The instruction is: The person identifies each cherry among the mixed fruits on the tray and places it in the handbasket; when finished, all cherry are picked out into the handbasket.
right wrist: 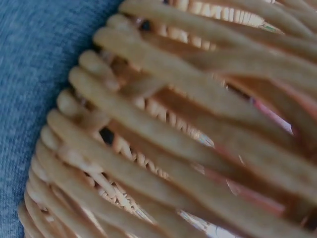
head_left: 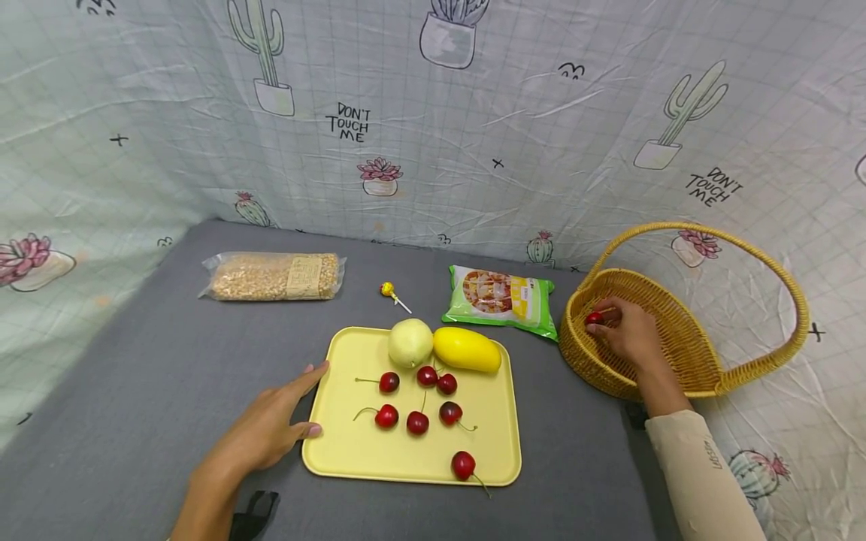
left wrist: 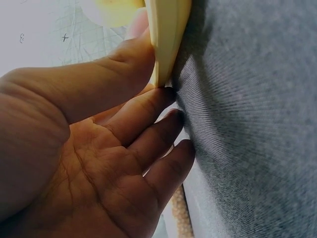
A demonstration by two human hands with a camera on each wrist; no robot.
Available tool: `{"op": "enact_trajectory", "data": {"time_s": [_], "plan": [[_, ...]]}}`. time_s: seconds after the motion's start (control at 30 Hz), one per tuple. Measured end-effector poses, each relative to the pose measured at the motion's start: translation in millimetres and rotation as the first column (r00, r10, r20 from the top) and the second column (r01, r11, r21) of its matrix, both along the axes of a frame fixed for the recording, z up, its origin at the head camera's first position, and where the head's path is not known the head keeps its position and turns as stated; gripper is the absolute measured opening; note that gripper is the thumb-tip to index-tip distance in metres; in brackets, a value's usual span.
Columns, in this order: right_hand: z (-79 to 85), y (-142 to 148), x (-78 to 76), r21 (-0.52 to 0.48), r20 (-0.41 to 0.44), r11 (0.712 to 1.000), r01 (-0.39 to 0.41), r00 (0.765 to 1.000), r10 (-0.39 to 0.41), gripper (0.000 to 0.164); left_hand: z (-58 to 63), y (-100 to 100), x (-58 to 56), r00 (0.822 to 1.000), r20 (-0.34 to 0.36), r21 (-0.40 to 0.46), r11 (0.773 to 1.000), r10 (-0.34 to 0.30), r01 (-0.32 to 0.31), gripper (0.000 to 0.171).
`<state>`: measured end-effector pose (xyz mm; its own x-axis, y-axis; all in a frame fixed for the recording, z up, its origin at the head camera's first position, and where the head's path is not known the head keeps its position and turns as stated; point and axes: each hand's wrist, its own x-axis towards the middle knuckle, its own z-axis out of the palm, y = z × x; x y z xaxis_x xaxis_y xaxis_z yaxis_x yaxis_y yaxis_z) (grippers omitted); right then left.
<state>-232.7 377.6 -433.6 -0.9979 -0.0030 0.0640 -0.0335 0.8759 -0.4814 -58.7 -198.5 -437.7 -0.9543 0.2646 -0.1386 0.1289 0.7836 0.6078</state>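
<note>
My right hand (head_left: 628, 330) is inside the yellow wicker basket (head_left: 700, 349) and pinches a red cherry (head_left: 594, 318) by the near wall. Only the basket's weave (right wrist: 148, 114) fills the right wrist view, hiding that hand. My left hand (head_left: 260, 432) rests against the left edge of the pale yellow tray (head_left: 348, 454), its thumb and index finger spread along the rim. In the left wrist view the thumb (left wrist: 99, 79) touches the tray's rim. On the tray lie several stemmed cherries (head_left: 417, 423), a pale green round fruit (head_left: 410, 343) and a yellow oblong fruit (head_left: 467, 349).
Behind the tray, a lollipop (head_left: 395, 295) lies between a clear bag of tan kernels (head_left: 274, 276) and a green snack packet (head_left: 501, 299). The basket's tall arched handle (head_left: 788, 282) rises at the right. A cactus-print cloth (head_left: 433, 150) hangs behind the grey table (head_left: 135, 376).
</note>
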Motion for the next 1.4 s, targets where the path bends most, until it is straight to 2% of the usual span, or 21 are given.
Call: {"op": "enact_trajectory", "data": {"time_s": [0.27, 0.47, 0.6, 0.77, 0.87, 1.0, 1.17, 1.4], "plan": [[2.0, -2, 1.9, -0.031, -0.042, 1.0, 0.005, 0.999, -0.006, 0.04, -0.1, 1, 0.5, 1.0, -0.015, 0.001, 1.0, -0.002, 0.002, 0.092], [5.8, -6, 4.8, -0.085, -0.168, 0.996, 0.004, 0.986, -0.018, 0.038, 0.2, 0, -0.3, 1.0, 0.003, 0.001, 1.0, -0.004, 0.004, 0.093], [9.7, -12, 6.1, -0.117, -0.273, 0.993, 0.019, 0.961, -0.05, 0.036, 0.4, 0, -0.7, 1.0, 0.013, 0.002, 1.0, -0.002, 0.002, 0.093], [18.4, -21, 9.6, -0.16, -0.386, 0.986, 0.05, 0.916, -0.11, 0.037, 0.2, 0, -1.0, 1.0, 0.012, -0.001, 1.0, -0.006, 0.006, 0.093], [26.8, -28, 14.2, -0.174, -0.436, 0.984, 0.046, 0.892, -0.119, 0.038, 0.3, 0, -0.8, 1.0, 0.011, 0.005, 1.0, -0.004, 0.004, 0.093], [38.8, -40, 21.6, -0.178, -0.501, 0.984, -0.006, 0.861, -0.085, 0.038, 0.0, 1, 0.0, 1.0, -0.001, 0.006, 1.0, -0.001, 0.001, 0.093], [51.5, -59, 35.3, -0.18, -0.551, 0.978, -0.102, 0.834, -0.014, 0.039, -1.1, 0, 0.1, 1.0, -0.013, 0.003, 1.0, -0.003, 0.003, 0.092], [60.6, -86, 57.1, -0.133, -0.543, 0.969, -0.208, 0.833, 0.104, 0.041, -0.3, 1, 0.3, 1.0, 0.002, 0.002, 1.0, -0.001, 0.001, 0.092]]}}
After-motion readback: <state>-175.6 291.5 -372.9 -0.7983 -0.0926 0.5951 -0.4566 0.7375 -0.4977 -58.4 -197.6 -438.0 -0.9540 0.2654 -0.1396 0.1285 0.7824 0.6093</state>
